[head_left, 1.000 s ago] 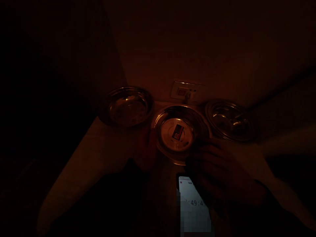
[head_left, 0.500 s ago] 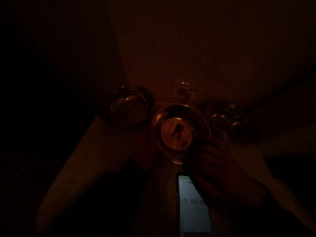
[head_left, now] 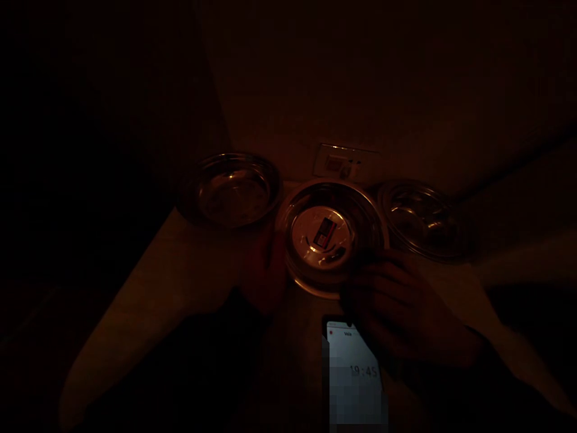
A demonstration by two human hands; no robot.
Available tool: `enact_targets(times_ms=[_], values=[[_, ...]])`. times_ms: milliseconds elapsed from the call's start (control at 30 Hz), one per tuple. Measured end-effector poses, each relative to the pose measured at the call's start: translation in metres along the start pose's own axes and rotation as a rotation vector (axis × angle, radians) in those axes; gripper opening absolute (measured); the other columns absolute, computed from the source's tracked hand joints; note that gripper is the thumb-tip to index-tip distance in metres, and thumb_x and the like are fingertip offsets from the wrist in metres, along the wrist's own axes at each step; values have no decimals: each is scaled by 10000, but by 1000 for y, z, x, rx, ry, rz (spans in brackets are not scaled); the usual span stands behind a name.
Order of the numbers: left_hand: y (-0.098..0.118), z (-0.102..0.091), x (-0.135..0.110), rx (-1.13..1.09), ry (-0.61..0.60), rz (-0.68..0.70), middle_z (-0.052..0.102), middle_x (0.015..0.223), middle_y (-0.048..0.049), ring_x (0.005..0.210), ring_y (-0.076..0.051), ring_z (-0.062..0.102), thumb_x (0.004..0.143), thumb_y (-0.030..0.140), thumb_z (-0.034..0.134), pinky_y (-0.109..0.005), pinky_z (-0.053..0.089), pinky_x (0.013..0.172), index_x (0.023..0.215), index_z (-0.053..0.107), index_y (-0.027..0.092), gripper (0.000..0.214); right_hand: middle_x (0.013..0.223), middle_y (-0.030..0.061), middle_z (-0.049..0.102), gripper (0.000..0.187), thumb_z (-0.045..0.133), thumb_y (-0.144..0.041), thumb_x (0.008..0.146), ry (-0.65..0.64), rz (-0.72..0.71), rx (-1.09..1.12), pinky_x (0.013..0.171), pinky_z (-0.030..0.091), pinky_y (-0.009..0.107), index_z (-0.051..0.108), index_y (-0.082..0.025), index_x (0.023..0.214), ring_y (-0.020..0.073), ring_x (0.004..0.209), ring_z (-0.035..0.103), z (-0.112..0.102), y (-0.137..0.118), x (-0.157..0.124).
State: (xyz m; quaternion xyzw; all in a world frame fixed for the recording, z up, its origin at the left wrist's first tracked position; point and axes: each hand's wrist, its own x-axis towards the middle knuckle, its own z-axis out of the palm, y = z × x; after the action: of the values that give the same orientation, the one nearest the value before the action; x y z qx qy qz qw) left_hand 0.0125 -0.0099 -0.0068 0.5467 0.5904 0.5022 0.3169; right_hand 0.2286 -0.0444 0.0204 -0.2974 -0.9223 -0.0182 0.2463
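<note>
In very dim light, a shiny round metal bowl [head_left: 295, 279] sits between my hands. On its bottom is a small dark rectangle with a red stripe [head_left: 324, 233], a label or a flat box; I cannot tell which. My left hand [head_left: 265, 270] grips the bowl's left rim, its fingers partly lost in shadow. My right hand [head_left: 396, 297] is curled at the lower right rim with its fingers together, and its fingertips are hard to make out. Below the bowl, partly behind my right hand, lies a lit phone [head_left: 351, 355] showing a timer.
Another metal bowl [head_left: 234, 204] stands at the left, and a metal dish with compartments [head_left: 424, 222] at the right. All rest on a pale tabletop [head_left: 130, 307] against a wall with a socket plate [head_left: 342, 161]. A dark cable [head_left: 518, 168] runs along the right.
The middle bowl's far rim has risen slightly and the reflections inside it have shifted. Both hands stay nearly in place. The picture has grown a little darker.
</note>
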Motion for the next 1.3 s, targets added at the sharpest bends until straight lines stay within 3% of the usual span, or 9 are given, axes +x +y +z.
enact_targets(times_ms=[400, 767, 1033, 1300], values=[[-1, 1, 3, -41, -33, 16, 615, 1286, -85, 1228, -221, 530, 904, 405, 419, -364, 398, 1051, 1234, 586, 171, 438, 945, 48, 719, 153, 566, -148, 845, -25, 32, -39, 927, 449, 469, 668, -171, 956, 202, 885, 599, 0, 7, -7], [6, 5, -4, -34, 9, -46, 642, 1246, -86, 1194, -230, 555, 924, 392, 384, -363, 429, 1016, 1195, 608, 171, 415, 993, 86, 703, 221, 558, -101, 839, 26, 43, 72, 851, 531, 397, 646, -125, 1041, 211, 958, 593, 16, -11, 9], [4, 7, -4, -65, -36, -42, 625, 1275, -73, 1239, -224, 520, 921, 400, 390, -367, 409, 1041, 1218, 592, 188, 417, 984, 61, 711, 194, 556, -132, 859, -61, 38, 72, 947, 458, 441, 657, -147, 1023, 192, 927, 611, 9, -10, 10], [-4, 5, 1, -77, -17, -3, 602, 1307, -77, 1250, -216, 510, 917, 385, 406, -368, 386, 1063, 1247, 578, 177, 427, 1029, 57, 711, 216, 585, -208, 848, -86, 25, -52, 937, 429, 482, 664, -171, 1046, 221, 944, 598, 2, 1, -3]])
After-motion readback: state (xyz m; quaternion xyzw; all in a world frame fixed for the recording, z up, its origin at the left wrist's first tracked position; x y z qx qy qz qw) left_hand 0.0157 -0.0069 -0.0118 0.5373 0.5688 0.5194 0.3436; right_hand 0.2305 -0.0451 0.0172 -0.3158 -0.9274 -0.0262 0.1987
